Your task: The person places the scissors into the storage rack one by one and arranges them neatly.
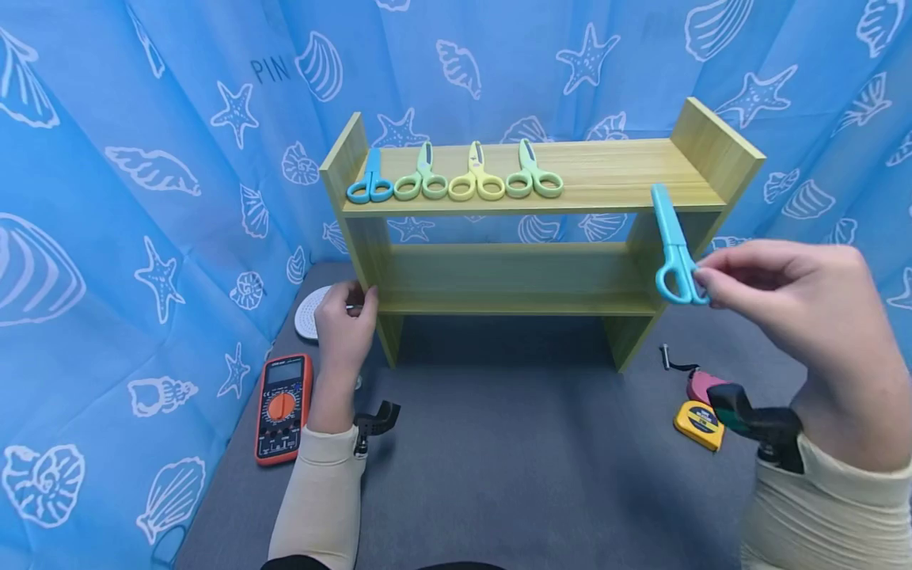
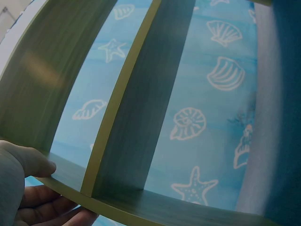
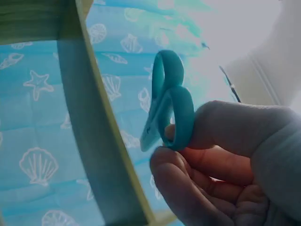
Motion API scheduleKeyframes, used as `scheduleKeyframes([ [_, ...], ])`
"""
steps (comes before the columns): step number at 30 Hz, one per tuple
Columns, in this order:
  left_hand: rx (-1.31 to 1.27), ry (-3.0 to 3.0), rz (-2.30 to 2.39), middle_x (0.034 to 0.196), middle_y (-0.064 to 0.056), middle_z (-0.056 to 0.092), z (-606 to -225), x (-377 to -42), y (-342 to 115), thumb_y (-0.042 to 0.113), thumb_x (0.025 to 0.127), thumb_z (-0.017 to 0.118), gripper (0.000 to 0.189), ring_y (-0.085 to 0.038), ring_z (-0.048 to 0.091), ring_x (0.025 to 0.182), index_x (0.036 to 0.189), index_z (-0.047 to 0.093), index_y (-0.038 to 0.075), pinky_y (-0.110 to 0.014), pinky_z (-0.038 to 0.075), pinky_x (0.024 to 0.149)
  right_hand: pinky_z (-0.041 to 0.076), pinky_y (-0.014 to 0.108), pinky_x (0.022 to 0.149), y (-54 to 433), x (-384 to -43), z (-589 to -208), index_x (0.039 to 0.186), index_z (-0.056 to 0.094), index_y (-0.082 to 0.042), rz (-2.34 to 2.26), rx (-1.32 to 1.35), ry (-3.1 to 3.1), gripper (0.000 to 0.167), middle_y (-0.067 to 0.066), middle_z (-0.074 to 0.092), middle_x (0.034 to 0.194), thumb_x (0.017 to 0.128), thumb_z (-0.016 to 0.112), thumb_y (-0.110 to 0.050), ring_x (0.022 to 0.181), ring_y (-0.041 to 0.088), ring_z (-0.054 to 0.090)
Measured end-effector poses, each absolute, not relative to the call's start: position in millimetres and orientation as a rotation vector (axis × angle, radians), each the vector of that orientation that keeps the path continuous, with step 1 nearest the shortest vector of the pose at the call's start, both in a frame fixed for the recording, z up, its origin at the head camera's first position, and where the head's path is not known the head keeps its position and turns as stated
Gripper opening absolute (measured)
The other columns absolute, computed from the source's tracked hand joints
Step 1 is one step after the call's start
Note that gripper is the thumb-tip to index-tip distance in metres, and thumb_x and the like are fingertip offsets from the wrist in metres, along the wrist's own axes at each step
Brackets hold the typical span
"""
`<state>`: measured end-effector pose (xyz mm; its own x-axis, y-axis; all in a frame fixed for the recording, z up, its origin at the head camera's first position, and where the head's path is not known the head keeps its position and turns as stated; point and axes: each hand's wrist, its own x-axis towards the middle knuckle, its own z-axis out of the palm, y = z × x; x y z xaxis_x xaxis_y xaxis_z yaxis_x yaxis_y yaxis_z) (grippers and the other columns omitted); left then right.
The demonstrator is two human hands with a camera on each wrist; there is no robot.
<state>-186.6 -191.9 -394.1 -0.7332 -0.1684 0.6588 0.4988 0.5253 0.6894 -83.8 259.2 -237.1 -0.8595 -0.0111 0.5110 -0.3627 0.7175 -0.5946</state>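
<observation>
My right hand [image 1: 812,305] pinches turquoise scissors [image 1: 672,237] by one finger loop, with the blade end pointing up and away in front of the shelf's right end. In the right wrist view, thumb and fingers hold the edge of a loop of these scissors [image 3: 184,113]. My left hand [image 1: 343,326] grips the left side panel of a wooden shelf [image 1: 606,170]; in the left wrist view its thumb is on the inner face and its fingers lie outside. Along the top board lie blue scissors [image 1: 370,188], yellow scissors [image 1: 476,178] and two green pairs, handles toward me.
On the left of the grey table [image 1: 484,459] are a red multimeter [image 1: 283,410] and a round white object [image 1: 306,317]. To the right lie a yellow tape measure [image 1: 698,426], a pink item [image 1: 704,385] and a small metal piece [image 1: 666,356]. A blue curtain [image 1: 178,237] hangs behind.
</observation>
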Motion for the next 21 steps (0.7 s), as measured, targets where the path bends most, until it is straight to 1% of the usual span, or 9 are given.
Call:
scheduleKeyframes([
  [4,-0.260,-2.076,-1.228,0.096,-0.014,0.068,-395,-187,-191,0.013,0.098,0.070,0.017,-0.023,0.066,0.086,0.105,0.069,-0.003,-0.023,0.058,0.070,0.042,0.004,0.061,250,-113,-206,0.104,0.078,0.000,0.904,0.277,-2.497,0.020,-0.030,0.063,0.072,0.093,0.077,-0.016,0.067,-0.005,0.058],
  [7,-0.265,-2.074,-1.223,0.096,-0.014,0.068,-396,-187,-191,0.013,0.097,0.071,0.017,-0.023,0.066,0.086,0.105,0.069,-0.003,-0.020,0.056,0.070,0.041,0.010,0.058,242,-134,-190,0.107,0.079,-0.001,0.848,0.247,-2.565,0.027,-0.024,0.067,0.076,0.094,0.074,-0.024,0.073,0.000,0.057],
  [8,-0.267,-2.072,-1.222,0.096,-0.014,0.069,-397,-187,-190,0.012,0.097,0.071,0.017,-0.023,0.066,0.085,0.105,0.070,-0.003,-0.018,0.056,0.070,0.042,0.012,0.058,239,-141,-185,0.108,0.079,-0.002,0.830,0.238,-2.593,0.028,-0.019,0.070,0.079,0.094,0.073,-0.026,0.076,0.004,0.056],
  [11,-0.270,-2.078,-1.210,0.096,-0.014,0.068,-397,-187,-189,0.011,0.097,0.071,0.016,-0.023,0.066,0.085,0.104,0.069,-0.003,-0.016,0.055,0.070,0.042,0.015,0.058,230,-160,-176,0.113,0.078,-0.003,0.798,0.218,-2.672,0.033,0.006,0.076,0.094,0.096,0.069,-0.029,0.084,0.014,0.055],
  [14,-0.268,-2.083,-1.209,0.095,-0.014,0.068,-398,-188,-188,0.011,0.097,0.071,0.016,-0.023,0.066,0.085,0.103,0.069,-0.003,-0.016,0.055,0.071,0.043,0.022,0.058,223,-176,-170,0.118,0.077,-0.003,0.772,0.191,-2.747,0.037,0.018,0.074,0.108,0.097,0.065,-0.032,0.090,0.022,0.052],
  [16,-0.267,-2.086,-1.212,0.096,-0.015,0.068,-397,-188,-187,0.010,0.097,0.071,0.016,-0.023,0.066,0.085,0.103,0.069,-0.004,-0.015,0.055,0.072,0.042,0.027,0.060,220,-185,-167,0.119,0.076,-0.004,0.765,0.182,-2.784,0.039,0.018,0.073,0.109,0.097,0.064,-0.034,0.091,0.023,0.051],
  [18,-0.268,-2.083,-1.219,0.096,-0.015,0.068,-397,-189,-187,0.010,0.097,0.070,0.015,-0.023,0.066,0.085,0.103,0.069,-0.004,-0.013,0.054,0.072,0.042,0.030,0.059,218,-194,-166,0.119,0.076,-0.005,0.760,0.186,-2.813,0.040,0.013,0.074,0.103,0.097,0.063,-0.035,0.088,0.024,0.051],
  [21,-0.271,-2.080,-1.214,0.095,-0.015,0.068,-398,-189,-186,0.010,0.097,0.070,0.015,-0.024,0.067,0.084,0.103,0.069,-0.004,-0.013,0.054,0.072,0.043,0.030,0.058,218,-204,-166,0.120,0.075,-0.004,0.761,0.204,-2.850,0.041,0.007,0.074,0.094,0.098,0.063,-0.036,0.081,0.023,0.053],
])
